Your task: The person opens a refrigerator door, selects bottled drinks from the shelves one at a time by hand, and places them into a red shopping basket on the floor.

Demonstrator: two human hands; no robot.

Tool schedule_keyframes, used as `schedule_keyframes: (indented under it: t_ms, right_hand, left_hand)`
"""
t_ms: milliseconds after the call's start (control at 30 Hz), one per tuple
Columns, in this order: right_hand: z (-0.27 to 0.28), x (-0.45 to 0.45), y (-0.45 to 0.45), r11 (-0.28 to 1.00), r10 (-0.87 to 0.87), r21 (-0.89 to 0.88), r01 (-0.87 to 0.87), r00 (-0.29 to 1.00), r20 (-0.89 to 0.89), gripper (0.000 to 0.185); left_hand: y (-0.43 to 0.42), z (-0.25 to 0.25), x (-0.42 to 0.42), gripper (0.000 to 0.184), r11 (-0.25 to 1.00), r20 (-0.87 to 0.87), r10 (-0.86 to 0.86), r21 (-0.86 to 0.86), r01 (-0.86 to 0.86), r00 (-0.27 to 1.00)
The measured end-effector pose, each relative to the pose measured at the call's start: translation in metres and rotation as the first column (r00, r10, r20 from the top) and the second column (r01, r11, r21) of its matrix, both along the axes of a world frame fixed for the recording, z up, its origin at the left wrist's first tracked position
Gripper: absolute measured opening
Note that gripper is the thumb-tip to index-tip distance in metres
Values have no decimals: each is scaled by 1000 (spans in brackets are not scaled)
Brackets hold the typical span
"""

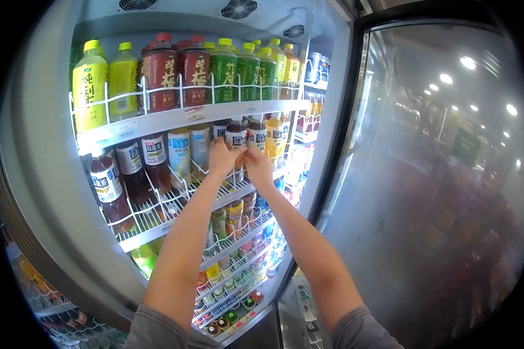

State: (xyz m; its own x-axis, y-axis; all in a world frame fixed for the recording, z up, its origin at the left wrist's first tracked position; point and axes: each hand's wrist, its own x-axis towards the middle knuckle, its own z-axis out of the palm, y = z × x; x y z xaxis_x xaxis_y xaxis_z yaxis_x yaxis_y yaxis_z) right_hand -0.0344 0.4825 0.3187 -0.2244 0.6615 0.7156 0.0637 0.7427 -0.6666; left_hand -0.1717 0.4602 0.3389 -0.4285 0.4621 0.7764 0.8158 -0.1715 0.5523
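Hands and bottle at the middle shelf (pixel 145 237) of an open fridge (pixel 51 125). The dark bottle (pixel 236 136), with its blue-and-white label, lies between my two hands: my left hand (pixel 221 158) is at its left side, thumb reaching across its lower front, and my right hand (pixel 258 166) is at its lower right. My fingers are curled — I cannot tell whether either hand grips the bottle. A similar bottle (pixel 257 134) stands just to the right, above my right hand; the upper shelf (pixel 174 117), full of colourful drinks, runs overhead — the glass door (pixel 425 250) stands open at right
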Motion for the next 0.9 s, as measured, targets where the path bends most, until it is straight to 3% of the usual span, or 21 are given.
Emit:
schedule_keyframes:
  t_ms: [67, 133, 267, 367, 400, 467, 533, 600, 700, 867, 900]
  right_hand:
    - [-3, 2, 5, 1000, 0, 25, 0, 1000, -3, 26]
    - [-3, 6, 5, 998, -58, -24, 60, 992, 108, 27]
    - [1, 26, -12, 998, -24, -61, 30, 995, 97, 29]
    - [-8, 32, -16, 1000, 6, -12, -6, 998, -70, 29]
    - [-9, 33, -17, 1000, 6, -10, -7, 998, -67, 29]
    - [-12, 36, -19, 992, 129, 20, -127, 967, -220, 36]
    - [0, 46, -32, 996, 90, 31, -86, 983, -159, 39]
    - [6, 57, -46, 998, 49, 36, -46, 995, -89, 43]
    - [21, 72, -76, 979, 191, -42, -198, 974, -123, 55]
    - [3, 86, -76, 985, 167, 56, -164, 984, -68, 59]
    - [0, 90, -83, 967, 255, 22, -254, 965, -68, 58]
  left_hand:
    - [-1, 0, 1, 55, 999, -42, 24, -40, -26, 999]
    - [-20, 11, 10, 55, 992, -6, -61, -111, 60, 998]
    - [-38, 8, 24, 64, 988, -28, -120, -106, 116, 992]
    - [-45, -2, 37, 66, 964, -82, -206, 152, 217, 975]
    - [-48, 1, 42, 66, 964, -79, -206, 154, 216, 975]
    - [-56, 8, 49, 67, 943, -152, -179, 254, 214, 972]
    - [-66, 15, 54, 70, 947, -136, -214, 216, 240, 967]
    - [-79, 21, 63, 67, 929, -225, -159, 295, 223, 961]
    - [-104, 32, 80, 67, 926, -130, -247, 261, 274, 960]
    - [-145, 38, 92, 76, 922, 65, -382, 90, 376, 922]
    - [-147, 32, 91, 76, 923, 63, -381, 88, 376, 922]
